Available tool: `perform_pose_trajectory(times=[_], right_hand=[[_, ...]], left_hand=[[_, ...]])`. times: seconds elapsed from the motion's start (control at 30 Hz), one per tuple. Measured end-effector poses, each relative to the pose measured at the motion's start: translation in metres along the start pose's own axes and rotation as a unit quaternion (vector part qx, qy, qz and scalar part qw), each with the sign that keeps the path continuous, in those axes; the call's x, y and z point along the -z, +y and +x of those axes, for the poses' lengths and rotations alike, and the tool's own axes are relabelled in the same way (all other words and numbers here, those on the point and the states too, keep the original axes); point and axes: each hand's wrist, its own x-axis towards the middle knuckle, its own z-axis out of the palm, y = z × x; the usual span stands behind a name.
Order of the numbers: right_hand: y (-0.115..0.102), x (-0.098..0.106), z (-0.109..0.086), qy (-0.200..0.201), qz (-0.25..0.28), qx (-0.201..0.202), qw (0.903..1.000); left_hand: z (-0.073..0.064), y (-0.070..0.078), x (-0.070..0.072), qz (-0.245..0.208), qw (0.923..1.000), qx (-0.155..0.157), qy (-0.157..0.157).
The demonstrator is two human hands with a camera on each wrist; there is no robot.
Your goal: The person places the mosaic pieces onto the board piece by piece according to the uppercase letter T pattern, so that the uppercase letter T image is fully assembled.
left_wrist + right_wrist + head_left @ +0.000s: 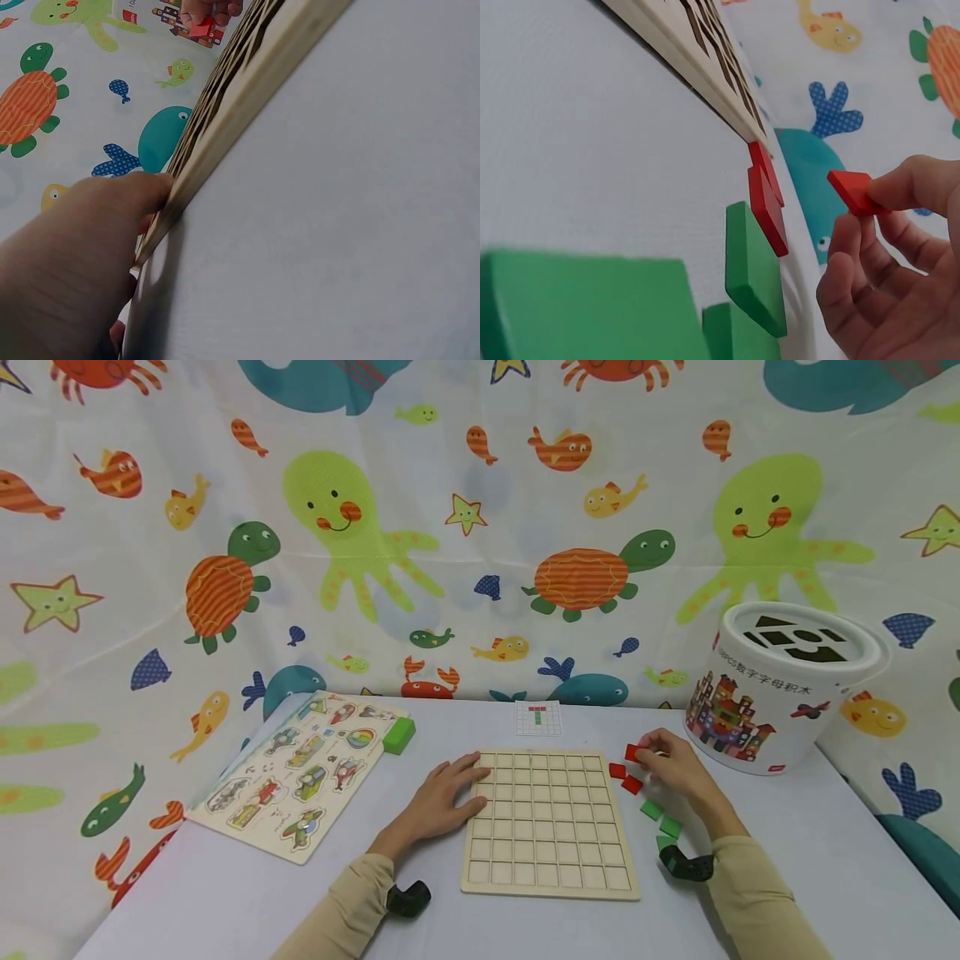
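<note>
A wooden grid board (551, 822) lies flat, its square cells bare. My left hand (442, 797) rests at the board's left edge, fingers spread and loosely extended; in the left wrist view the thumb (154, 191) touches the rim. Beyond the board's right side, my right hand (678, 768) pinches a red square tile (851, 191) between thumb and fingers, off the table. Two more red tiles (632, 785) lie beside the board's upper right corner. Several green tiles (670, 827) trail below them, near the right wrist. A small card (538, 718) with a red and green T pattern lies behind the board.
On the left lies a picture puzzle board (300, 768), with a green block (399, 736) at its upper right corner. A white bucket (780, 693) with shape holes in its lid stands at the back right. A sea-animal curtain (480, 527) hangs behind the table.
</note>
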Motion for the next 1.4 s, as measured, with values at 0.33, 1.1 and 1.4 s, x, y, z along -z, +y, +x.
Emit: perform_pose_trajectory(times=[0.33, 1.1, 1.4], right_hand=[[-0.005, -0.007, -0.001, -0.012, 0.011, 0.047, 0.9988], [-0.026, -0.030, 0.005, -0.020, 0.028, 0.027, 0.9990], [-0.030, -0.043, 0.008, -0.056, 0.059, 0.029, 0.9963]], left_hand=[[-0.001, 0.003, 0.003, -0.003, 0.9999, -0.009, 0.008], [0.001, 0.003, 0.001, 0.014, 0.9999, -0.001, 0.000], [0.001, 0.001, -0.001, 0.016, 0.9999, -0.003, 0.002]])
